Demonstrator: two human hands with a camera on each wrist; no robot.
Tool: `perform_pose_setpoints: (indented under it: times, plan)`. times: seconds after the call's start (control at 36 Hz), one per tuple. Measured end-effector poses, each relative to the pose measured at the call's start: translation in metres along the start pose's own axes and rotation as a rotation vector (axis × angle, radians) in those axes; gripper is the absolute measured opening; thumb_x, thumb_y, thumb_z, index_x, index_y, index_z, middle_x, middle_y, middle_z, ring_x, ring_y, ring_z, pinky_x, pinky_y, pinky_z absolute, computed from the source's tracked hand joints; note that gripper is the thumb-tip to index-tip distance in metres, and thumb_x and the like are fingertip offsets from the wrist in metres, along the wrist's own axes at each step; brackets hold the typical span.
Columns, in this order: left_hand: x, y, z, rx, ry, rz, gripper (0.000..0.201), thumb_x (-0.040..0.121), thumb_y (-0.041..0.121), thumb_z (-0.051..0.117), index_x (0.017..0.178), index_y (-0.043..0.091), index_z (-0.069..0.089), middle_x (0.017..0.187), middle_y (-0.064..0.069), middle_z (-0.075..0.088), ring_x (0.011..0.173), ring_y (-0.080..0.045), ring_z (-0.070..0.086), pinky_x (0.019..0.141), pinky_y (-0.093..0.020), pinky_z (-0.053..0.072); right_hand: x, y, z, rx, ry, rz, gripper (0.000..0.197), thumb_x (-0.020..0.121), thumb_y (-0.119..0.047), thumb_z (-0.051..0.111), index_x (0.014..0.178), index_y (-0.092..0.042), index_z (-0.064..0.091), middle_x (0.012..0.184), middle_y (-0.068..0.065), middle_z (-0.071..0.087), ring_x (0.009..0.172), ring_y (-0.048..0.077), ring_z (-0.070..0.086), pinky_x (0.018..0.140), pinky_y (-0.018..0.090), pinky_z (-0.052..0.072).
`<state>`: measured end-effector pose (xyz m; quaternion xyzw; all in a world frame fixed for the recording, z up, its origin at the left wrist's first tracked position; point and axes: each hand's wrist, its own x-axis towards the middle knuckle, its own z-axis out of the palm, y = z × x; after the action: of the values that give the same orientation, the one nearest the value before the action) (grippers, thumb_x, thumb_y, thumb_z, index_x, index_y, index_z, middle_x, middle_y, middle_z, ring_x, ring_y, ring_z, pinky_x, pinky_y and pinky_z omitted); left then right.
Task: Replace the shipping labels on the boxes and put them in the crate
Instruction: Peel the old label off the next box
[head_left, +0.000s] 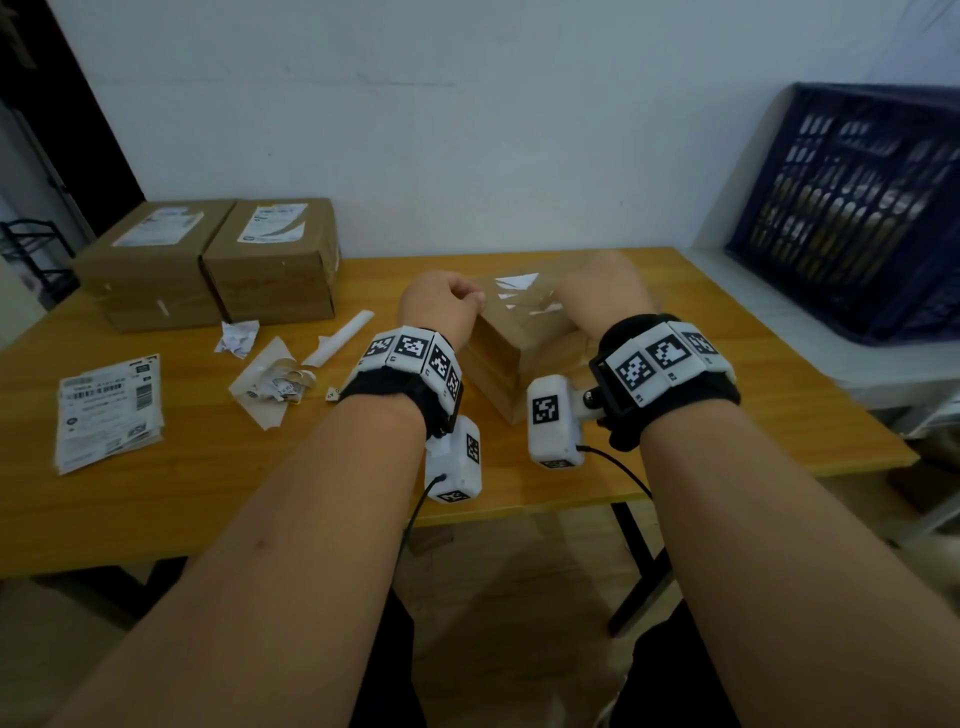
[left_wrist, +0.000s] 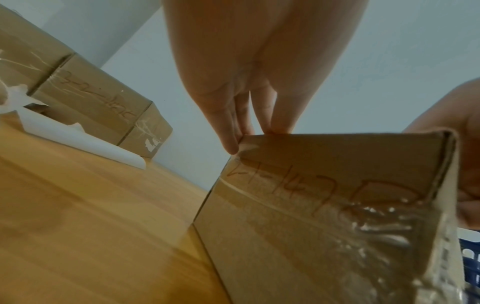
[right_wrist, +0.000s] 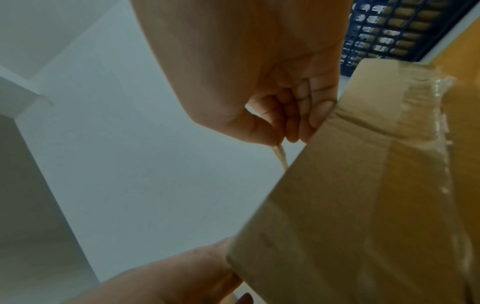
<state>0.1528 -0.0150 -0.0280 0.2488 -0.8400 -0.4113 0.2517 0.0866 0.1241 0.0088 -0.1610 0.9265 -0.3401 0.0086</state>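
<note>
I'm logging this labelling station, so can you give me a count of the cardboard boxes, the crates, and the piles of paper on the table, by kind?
Cardboard boxes: 3, two side by side at the back left and one under both hands
Blue crates: 1
Stacks of flat labels: 1
Heaps of torn label scraps: 1
Total: 6

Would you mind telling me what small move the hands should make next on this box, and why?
Probably keep peeling: the right hand pinches a lifted strip at the box top edge, while the left hand steadies the opposite corner.
</note>
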Motion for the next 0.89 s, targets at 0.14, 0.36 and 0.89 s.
perform_pose_setpoints:
  times: [0.14, 0.36, 0.89]
  plan:
    - [0.000, 0.002, 0.001, 0.046, -0.001, 0.006, 0.015, 0.093, 0.021, 0.059, 0.099, 0.016, 0.071, 0.105, -0.001, 0.069, 0.099, -0.017, 0.061, 0.084, -0.026, 0.045, -0.007, 0.000, -0.005, -0.153, 0.021, -0.082, 0.023, 0.095, -0.003, 0.045, 0.073, -0.007, 0.050, 0.068, 0.001, 0.036, 0.086, 0.024, 0.049, 0.068, 0.027, 0.039]
    - [-0.005, 0.023, 0.006, 0.219, 0.006, 0.037, 0.028, 0.094, 0.006, 0.047, 0.106, 0.013, 0.071, 0.114, -0.007, 0.066, 0.102, -0.024, 0.062, 0.080, -0.028, 0.045, 0.004, 0.014, 0.003, 0.294, 0.079, 0.092, 0.027, 0.095, -0.013, 0.045, 0.110, 0.000, 0.064, 0.114, 0.018, 0.065, 0.108, 0.033, 0.062, 0.092, 0.040, 0.052]
    - [-0.021, 0.042, 0.036, 0.419, -0.074, 0.197, 0.025, 0.095, 0.025, 0.049, 0.097, 0.016, 0.073, 0.096, -0.001, 0.069, 0.088, -0.019, 0.058, 0.077, -0.026, 0.043, 0.011, 0.045, -0.009, 0.598, 0.342, 0.128, 0.009, 0.101, -0.012, 0.035, 0.101, -0.015, 0.044, 0.102, 0.009, 0.065, 0.092, 0.022, 0.067, 0.072, 0.029, 0.053]
